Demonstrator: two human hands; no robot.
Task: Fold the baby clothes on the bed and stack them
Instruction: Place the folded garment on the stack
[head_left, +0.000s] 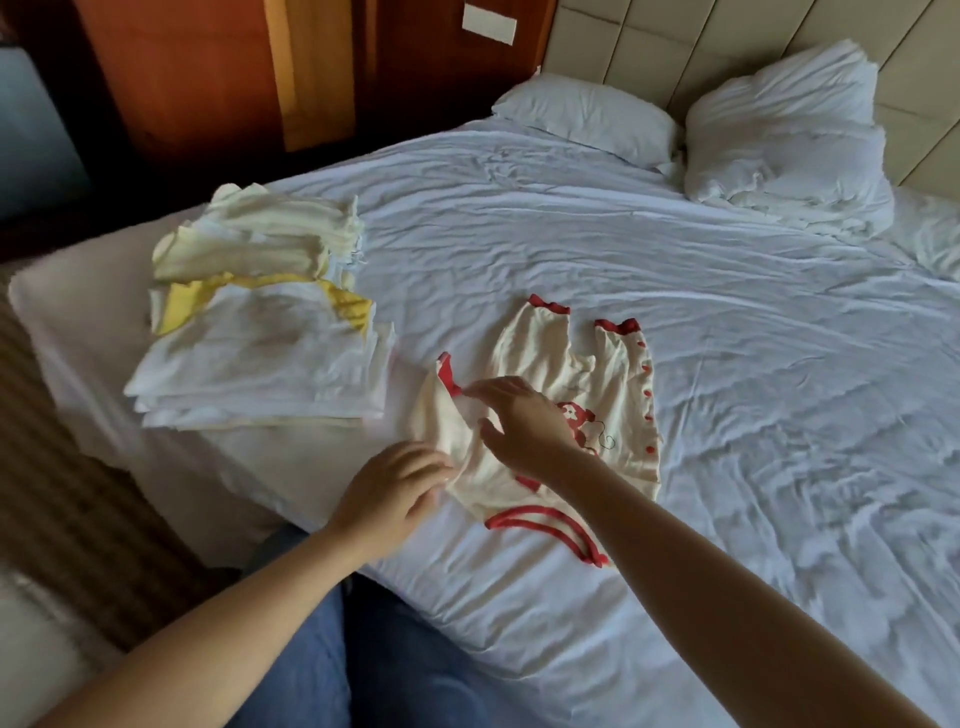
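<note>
Head view: folded stack (260, 364) sits at 10 o'clock on bed (701, 322), red-trimmed romper (582, 374) at centre is mid-fold, left hand (392, 493) fingers pinching its sleeve side, right hand (524, 421) fingers spread on it; stacking remains.

Soft daylight, no hard glare. White sheet (675, 312) bright with a bluish cast, brightest at right. Wood wall (208, 78) and the floor at left are dim. Faint soft shadows under left hand (389, 493) and right hand (524, 421) on the cream garment (597, 374). Whole frame soft and compressed. Folded stack (260, 364) smeared, detail lost. Wide-angle bend tilts headboard (649, 41) and curves the edges.
</note>
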